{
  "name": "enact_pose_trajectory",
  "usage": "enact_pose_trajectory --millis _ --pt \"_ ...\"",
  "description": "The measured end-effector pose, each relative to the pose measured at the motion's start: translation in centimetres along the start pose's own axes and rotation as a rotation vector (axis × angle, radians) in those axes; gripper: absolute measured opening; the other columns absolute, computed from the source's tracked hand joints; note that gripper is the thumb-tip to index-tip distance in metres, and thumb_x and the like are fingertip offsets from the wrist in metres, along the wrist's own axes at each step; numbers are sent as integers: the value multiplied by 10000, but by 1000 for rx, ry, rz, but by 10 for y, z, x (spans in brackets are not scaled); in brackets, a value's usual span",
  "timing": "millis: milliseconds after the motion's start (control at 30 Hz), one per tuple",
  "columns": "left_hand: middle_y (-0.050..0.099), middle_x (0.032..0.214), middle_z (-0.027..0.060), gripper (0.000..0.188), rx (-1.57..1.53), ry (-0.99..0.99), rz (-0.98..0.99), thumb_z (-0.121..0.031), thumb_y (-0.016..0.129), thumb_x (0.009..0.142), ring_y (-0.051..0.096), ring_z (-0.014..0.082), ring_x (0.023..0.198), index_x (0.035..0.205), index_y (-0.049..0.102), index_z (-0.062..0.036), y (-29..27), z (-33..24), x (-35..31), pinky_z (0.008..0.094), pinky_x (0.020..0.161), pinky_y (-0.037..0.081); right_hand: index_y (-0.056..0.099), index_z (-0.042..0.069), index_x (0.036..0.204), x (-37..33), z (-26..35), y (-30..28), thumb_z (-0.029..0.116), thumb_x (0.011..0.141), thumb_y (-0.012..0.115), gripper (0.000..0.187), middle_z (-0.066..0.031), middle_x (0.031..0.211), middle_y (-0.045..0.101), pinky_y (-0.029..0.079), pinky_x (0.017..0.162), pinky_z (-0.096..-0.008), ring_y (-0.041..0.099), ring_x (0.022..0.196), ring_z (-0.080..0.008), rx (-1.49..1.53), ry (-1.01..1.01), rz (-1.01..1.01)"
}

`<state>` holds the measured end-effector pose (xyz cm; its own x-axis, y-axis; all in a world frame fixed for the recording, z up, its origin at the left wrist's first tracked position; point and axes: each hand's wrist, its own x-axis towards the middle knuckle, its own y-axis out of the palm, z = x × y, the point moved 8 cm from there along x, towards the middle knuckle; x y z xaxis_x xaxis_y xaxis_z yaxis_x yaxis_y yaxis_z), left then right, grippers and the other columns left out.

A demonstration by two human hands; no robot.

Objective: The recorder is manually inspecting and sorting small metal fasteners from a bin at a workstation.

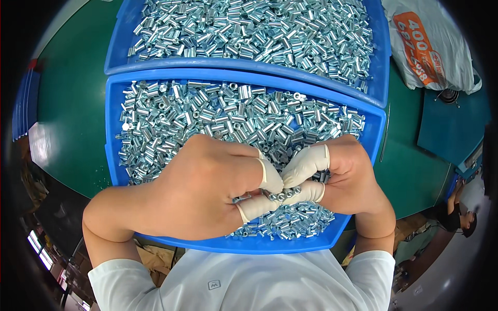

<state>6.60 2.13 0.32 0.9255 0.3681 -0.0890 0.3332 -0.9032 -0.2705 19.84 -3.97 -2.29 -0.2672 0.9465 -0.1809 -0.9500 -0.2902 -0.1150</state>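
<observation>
My left hand (202, 181) and my right hand (342, 176) meet over the near blue tray (116, 166). Both have white finger cots on thumb and index finger. Between these pinched fingertips lies a short row of small metal sleeves (281, 197), their round ends showing. The fingers of both hands are closed on this row, and they partly cover it. Beneath them the tray is filled with loose metal sleeves (218, 111) lying in all directions. Smaller-looking metal pieces (295, 223) lie in its front part, close to my body.
A second blue tray (381, 62) full of similar metal pieces stands directly behind. Both trays are on a green table (67, 98). A white plastic bag (451, 46) lies at the far right. Stacked blue trays (26, 106) stand at left; another person (459, 217) is at right.
</observation>
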Motion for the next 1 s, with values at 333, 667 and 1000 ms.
enact_pose_trajectory --millis 333,667,1000 --pt "750 848 82 182 -53 -14 13 -31 866 790 724 177 663 939 762 -48 0 2 1 270 574 573 783 98 908 -1 5 -1 23 758 881 194 -35 803 764 544 607 -263 720 658 -146 23 -57 -37" --pt "744 848 93 177 23 2 35 -38 865 790 730 200 678 932 759 -54 0 1 2 281 587 581 771 96 911 -1 5 0 40 740 897 219 -41 797 755 553 588 -276 730 664 -168 -20 -102 -32" --pt "751 863 101 196 76 33 8 -41 871 785 744 204 704 946 761 -53 -2 -1 2 287 585 589 772 47 887 0 3 -4 91 733 924 221 -100 881 774 596 675 -303 769 794 -222 -27 -70 -48"
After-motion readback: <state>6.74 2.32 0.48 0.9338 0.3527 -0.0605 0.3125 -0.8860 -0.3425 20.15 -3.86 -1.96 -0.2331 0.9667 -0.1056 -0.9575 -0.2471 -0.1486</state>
